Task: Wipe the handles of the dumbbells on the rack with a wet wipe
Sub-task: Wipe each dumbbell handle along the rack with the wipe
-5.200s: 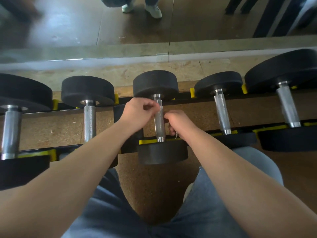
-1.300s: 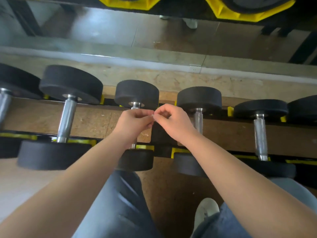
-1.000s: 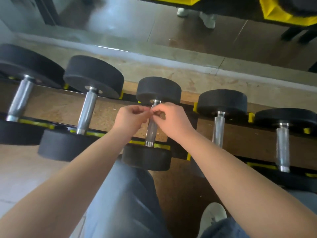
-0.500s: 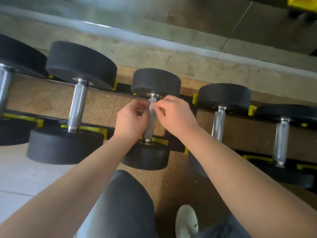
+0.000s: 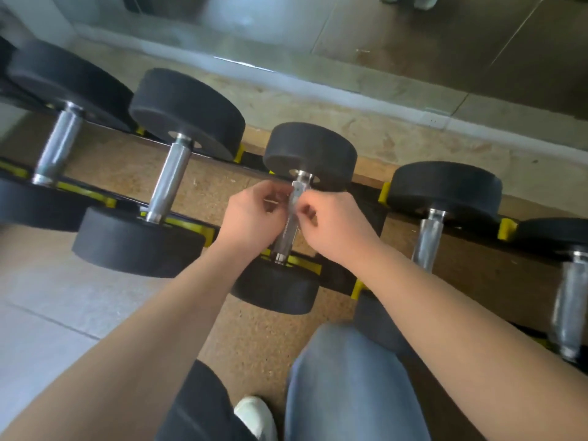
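Several black dumbbells with steel handles lie across a low rack with yellow cradles. The middle dumbbell has its handle between my two hands. My left hand and my right hand each pinch an end of a small pale wet wipe, which lies over the upper part of that handle. Most of the wipe is hidden by my fingers.
Larger dumbbells sit to the left, smaller ones to the right. A mirror wall with a pale ledge runs behind the rack. My knees and a white shoe are below, on cork-like flooring.
My hands brought the wipe from in front of the handle onto it, one hand on each side. The camera tilted and swung slightly; the dumbbells stayed in place.
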`<state>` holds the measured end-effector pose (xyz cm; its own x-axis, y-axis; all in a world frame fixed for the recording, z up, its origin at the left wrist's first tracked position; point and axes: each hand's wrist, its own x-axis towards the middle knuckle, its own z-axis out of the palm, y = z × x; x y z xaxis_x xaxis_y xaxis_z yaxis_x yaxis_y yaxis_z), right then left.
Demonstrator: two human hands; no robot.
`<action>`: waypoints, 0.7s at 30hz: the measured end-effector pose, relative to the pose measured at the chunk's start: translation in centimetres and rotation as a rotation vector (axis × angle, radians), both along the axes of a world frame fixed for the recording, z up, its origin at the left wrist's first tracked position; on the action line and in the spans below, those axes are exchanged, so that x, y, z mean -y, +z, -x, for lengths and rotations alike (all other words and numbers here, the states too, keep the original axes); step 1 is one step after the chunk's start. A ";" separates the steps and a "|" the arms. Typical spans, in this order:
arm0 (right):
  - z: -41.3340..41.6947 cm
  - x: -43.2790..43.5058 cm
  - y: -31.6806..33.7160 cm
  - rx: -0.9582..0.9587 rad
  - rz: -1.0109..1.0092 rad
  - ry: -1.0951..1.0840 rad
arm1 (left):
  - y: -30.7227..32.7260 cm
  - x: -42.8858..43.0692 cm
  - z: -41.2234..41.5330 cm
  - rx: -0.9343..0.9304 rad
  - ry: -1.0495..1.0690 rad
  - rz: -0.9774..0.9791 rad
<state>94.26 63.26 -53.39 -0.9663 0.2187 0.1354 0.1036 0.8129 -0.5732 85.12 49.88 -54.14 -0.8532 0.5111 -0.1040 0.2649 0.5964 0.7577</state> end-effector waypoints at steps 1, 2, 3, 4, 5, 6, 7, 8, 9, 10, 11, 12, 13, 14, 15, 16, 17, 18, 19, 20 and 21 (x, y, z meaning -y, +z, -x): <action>0.3 -0.3 0.0 -0.049 0.036 -0.049 | 0.1 0.0 -0.1 -0.001 0.005 0.002; 0.6 -0.4 0.1 -0.086 0.053 -0.080 | 0.2 0.0 -0.2 0.000 0.010 0.004; 0.9 -0.5 0.0 -0.113 0.049 -0.093 | 0.3 0.0 -0.3 -0.001 0.011 0.008; 1.0 -0.5 -0.2 -0.137 0.027 -0.091 | 0.4 0.0 -0.4 -0.004 0.010 0.008; 0.9 -0.4 -0.3 -0.152 0.012 -0.078 | 0.5 0.0 -0.5 -0.010 0.011 0.008; 0.7 -0.3 -0.4 -0.147 0.010 -0.054 | 0.4 0.0 -0.5 -0.013 0.014 0.009; 0.4 -0.2 -0.4 -0.122 0.023 -0.011 | 0.4 0.0 -0.5 -0.015 0.020 0.017; 0.0 -0.1 -0.4 -0.077 0.039 0.046 | 0.3 -0.1 -0.4 -0.020 0.027 0.025; -0.2 0.0 -0.4 -0.025 0.047 0.112 | 0.2 -0.1 -0.3 -0.030 0.034 0.029; -0.3 0.0 -0.3 0.010 0.042 0.161 | 0.2 -0.1 -0.2 -0.039 0.038 0.033; -0.1 -0.1 -0.3 0.000 0.023 0.169 | 0.2 -0.2 -0.2 -0.041 0.037 0.032; 0.2 -0.4 -0.5 -0.041 -0.003 0.130 | 0.2 -0.2 -0.1 -0.040 0.033 0.031; 0.7 -0.8 -0.6 -0.097 -0.037 0.060 | 0.2 -0.3 -0.1 -0.041 0.031 0.029; 1.2 -1.1 -0.7 -0.147 -0.068 -0.013 | 0.2 -0.3 0.0 -0.040 0.030 0.026; 1.4 -1.3 -0.7 -0.181 -0.072 -0.057 | 0.1 -0.3 0.0 -0.032 0.032 0.022; 1.4 -1.3 -0.7 -0.185 -0.059 -0.049 | 0.0 -0.2 0.0 -0.023 0.029 0.020; 0.9 -1.1 -0.6 -0.154 -0.039 0.013 | 0.1 -0.2 0.0 -0.013 0.024 0.019; 0.3 -0.6 -0.5 -0.080 -0.023 0.113 | 0.1 -0.1 0.0 -0.006 0.024 0.017; -0.4 0.2 -0.3 0.019 -0.018 0.223 | 0.1 0.0 0.0 0.002 0.026 0.015; -0.9 0.7 -0.2 0.102 -0.022 0.311 | 0.2 0.1 0.0 0.009 0.029 0.012; -1.1 1.0 -0.1 0.126 -0.027 0.343 | 0.2 0.1 0.1 0.017 0.033 0.004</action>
